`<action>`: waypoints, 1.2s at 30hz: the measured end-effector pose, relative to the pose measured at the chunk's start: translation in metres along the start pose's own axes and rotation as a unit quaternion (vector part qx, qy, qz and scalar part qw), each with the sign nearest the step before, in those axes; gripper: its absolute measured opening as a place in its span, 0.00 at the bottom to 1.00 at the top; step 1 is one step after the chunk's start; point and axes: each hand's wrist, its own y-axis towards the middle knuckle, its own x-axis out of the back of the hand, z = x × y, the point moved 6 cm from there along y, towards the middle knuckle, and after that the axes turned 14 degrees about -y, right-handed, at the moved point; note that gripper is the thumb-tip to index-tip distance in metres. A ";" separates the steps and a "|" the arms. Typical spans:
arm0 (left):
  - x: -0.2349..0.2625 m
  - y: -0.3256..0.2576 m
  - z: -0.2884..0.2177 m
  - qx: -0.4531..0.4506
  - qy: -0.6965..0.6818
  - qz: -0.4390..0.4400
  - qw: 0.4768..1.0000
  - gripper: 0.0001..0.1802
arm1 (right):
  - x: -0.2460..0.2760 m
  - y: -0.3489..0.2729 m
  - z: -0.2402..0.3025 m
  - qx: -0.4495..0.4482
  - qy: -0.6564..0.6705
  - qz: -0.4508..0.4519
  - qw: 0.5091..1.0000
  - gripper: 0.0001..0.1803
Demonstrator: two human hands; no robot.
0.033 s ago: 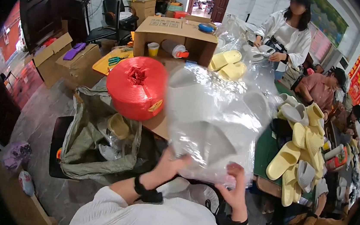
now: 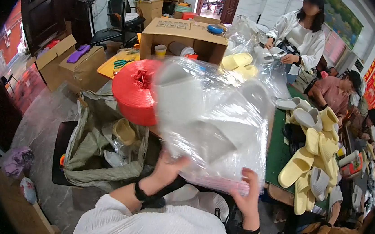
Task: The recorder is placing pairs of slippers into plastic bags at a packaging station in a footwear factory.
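A clear plastic bag of pale grey slippers [image 2: 209,128], with a pink strip along its near edge, is tilted up in front of me, partly smeared by motion. My left hand [image 2: 166,169] grips its lower left edge; some of its fingers are hidden by the bag. At the lower right corner, my right hand [image 2: 247,195] has curled fingers against the side and the thumb near the pink strip. Behind the bag's left side sits a big roll of red plastic twine [image 2: 133,91], partly covered by it.
An open cardboard box [image 2: 184,28] stands behind the bag. Left of me, a green woven sack [image 2: 102,154] holds loose slippers. Yellow slippers [image 2: 298,166] and grey ones pile up on the green table [image 2: 277,148] at right. A co-worker [image 2: 301,33] stands at back right, others sit beyond.
The bag of slippers has shifted left and turned slightly, covering more of the red twine roll. My left hand has moved a little left with it; my right hand has barely moved.
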 end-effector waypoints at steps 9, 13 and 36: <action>0.268 0.001 -0.115 -0.314 0.055 -0.401 0.859 0.38 | -0.008 -0.007 -0.067 -0.068 -0.200 -0.015 0.977 0.32; 0.298 -0.027 -0.047 -0.198 0.047 -0.484 0.851 0.31 | -0.016 -0.009 -0.068 -0.063 -0.232 0.004 0.971 0.34; 0.465 -0.074 0.041 0.206 0.495 -0.308 0.786 0.36 | -0.013 -0.010 -0.065 -0.066 -0.211 -0.008 0.975 0.31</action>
